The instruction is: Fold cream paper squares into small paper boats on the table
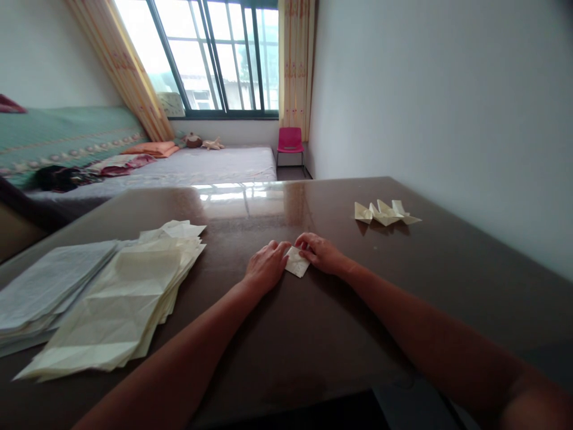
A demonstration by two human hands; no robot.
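A small folded square of cream paper (297, 263) lies on the brown table, turned with a corner toward me. My left hand (266, 263) has its fingers curled against the paper's left edge. On the other side, my right hand (323, 253) bends over the upper right edge, its thumb and fingers closed on the paper. Both hands rest low at the tabletop. The undersides of the fingers are hidden. Several folded paper shapes with pointed ends (385, 213) stand in a row to the right, beyond my right hand.
A stack of creased cream sheets (129, 286) lies left of my left arm. Beside it is a pile of greyish-white paper (54, 283). The glossy brown table (250, 221) meets the white wall on the right. Behind it are a bed (224, 161) and a pink chair (290, 141).
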